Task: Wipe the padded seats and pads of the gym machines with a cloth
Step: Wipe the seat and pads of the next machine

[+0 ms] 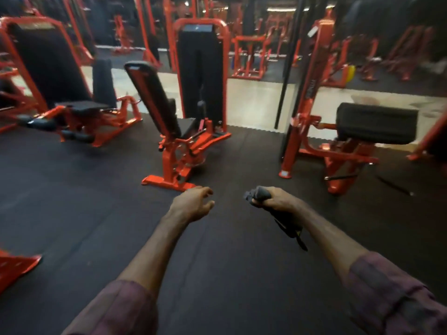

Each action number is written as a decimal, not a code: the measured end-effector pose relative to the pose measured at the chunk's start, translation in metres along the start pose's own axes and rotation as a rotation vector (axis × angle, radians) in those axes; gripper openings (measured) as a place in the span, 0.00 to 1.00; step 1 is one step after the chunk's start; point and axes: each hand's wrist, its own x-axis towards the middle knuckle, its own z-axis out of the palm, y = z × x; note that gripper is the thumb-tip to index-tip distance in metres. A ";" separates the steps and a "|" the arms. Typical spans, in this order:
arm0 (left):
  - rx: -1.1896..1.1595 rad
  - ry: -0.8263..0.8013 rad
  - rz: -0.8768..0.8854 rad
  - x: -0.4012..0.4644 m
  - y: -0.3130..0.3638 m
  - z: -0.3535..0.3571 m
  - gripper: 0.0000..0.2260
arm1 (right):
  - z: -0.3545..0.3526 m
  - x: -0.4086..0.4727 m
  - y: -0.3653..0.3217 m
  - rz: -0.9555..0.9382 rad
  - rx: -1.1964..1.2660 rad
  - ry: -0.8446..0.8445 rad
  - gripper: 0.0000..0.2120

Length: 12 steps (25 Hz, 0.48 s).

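Head view: both arms out over dark floor (72,201).
Left hand (193,201): fingers loose, nothing held.
Right hand (273,199): grips dark cloth (260,193).
Seat machine (174,131): 12 o'clock.

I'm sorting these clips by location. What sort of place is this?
A gym floor, most likely: red-framed weight machines with black padding, such as the seated machine and padded bench, stand on dark rubber flooring.

The cloth (271,204) is showing dark grey to black, with a touch of yellow at its hanging end. The machine frames (174,163) are glowing bright orange-red, carrying black pads (377,123) and a black backrest (154,97). The rubber floor (96,201) is looking plain black, and the rolled sleeves (391,296) are showing a faint maroon check.
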 end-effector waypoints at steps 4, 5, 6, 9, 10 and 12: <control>0.080 0.082 0.242 0.145 0.128 -0.009 0.20 | -0.159 0.022 0.052 0.037 -0.102 0.308 0.07; 0.106 0.108 0.291 0.177 0.159 -0.010 0.20 | -0.195 0.026 0.068 0.056 -0.150 0.381 0.09; 0.118 0.143 0.342 0.207 0.188 -0.010 0.20 | -0.227 0.031 0.085 0.080 -0.183 0.450 0.12; 0.123 0.204 0.479 0.294 0.273 -0.002 0.21 | -0.314 0.047 0.145 0.160 -0.246 0.673 0.21; 0.129 0.218 0.520 0.325 0.298 0.003 0.21 | -0.336 0.048 0.148 0.161 -0.251 0.749 0.23; 0.121 0.238 0.594 0.392 0.343 0.015 0.22 | -0.384 0.063 0.178 0.166 -0.243 0.837 0.24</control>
